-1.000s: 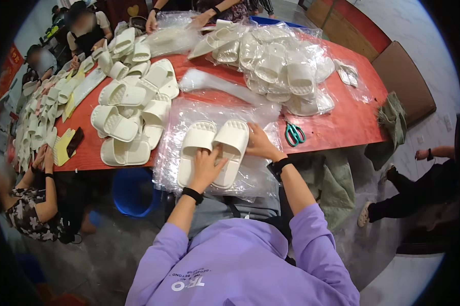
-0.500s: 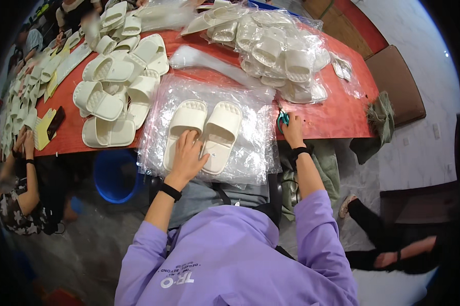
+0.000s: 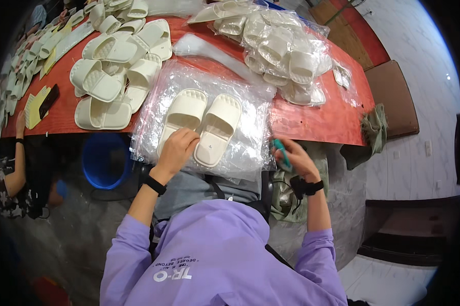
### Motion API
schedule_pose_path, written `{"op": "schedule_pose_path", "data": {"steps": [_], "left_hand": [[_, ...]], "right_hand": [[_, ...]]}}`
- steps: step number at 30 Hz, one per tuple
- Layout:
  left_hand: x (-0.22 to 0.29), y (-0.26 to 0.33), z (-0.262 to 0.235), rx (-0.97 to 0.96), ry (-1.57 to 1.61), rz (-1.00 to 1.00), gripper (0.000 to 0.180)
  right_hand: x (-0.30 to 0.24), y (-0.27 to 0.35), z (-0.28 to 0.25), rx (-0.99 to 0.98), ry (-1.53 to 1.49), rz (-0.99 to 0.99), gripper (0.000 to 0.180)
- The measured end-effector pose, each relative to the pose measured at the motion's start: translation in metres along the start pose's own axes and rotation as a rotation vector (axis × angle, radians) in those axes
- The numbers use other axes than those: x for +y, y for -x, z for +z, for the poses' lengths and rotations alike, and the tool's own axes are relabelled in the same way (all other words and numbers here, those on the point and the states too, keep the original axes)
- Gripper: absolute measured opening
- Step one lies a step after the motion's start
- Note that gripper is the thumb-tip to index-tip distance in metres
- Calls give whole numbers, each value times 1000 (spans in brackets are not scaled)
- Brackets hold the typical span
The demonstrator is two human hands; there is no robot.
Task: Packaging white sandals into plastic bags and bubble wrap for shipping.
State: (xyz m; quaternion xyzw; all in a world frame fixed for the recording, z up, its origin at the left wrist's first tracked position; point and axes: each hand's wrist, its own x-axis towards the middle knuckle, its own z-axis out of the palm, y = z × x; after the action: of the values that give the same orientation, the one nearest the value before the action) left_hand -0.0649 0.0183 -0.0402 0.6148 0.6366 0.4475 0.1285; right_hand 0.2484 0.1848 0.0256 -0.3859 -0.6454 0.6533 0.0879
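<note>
Two cream slippers [image 3: 217, 143] lie on stacked clear bags [image 3: 251, 135] — loose slippers [image 3: 94, 80] crowd their left, wrapped slippers [image 3: 278, 48] heap beyond. The left hand [image 3: 176, 150] touches the left one's heel; whether it grips cannot be told. The right hand [image 3: 297, 159] grasps teal scissors [image 3: 278, 145] by the near edge of the red table [image 3: 322, 122] — which runs right to a draped green sack [image 3: 375, 127]. A blue bin [image 3: 93, 159] stands on the grey floor [image 3: 77, 234], below the left edge.
</note>
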Motion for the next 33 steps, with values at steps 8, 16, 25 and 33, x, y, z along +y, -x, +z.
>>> {"op": "schedule_pose_path", "data": {"steps": [8,16,25,33], "left_hand": [[-3,4,4,117,38,-46,8],[-1,5,1,115,56,-59,9],[-5,14,1,162,82,-69,11],[-7,26,-94,488,415,-303,13]], "right_hand": [[-14,-41,73,-666,123,105,73],[-26,-67,98,-634,82,165,60],[-34,-35,72,-348,208,-23,30],[75,-61,-62,704,196,-91,35]]}}
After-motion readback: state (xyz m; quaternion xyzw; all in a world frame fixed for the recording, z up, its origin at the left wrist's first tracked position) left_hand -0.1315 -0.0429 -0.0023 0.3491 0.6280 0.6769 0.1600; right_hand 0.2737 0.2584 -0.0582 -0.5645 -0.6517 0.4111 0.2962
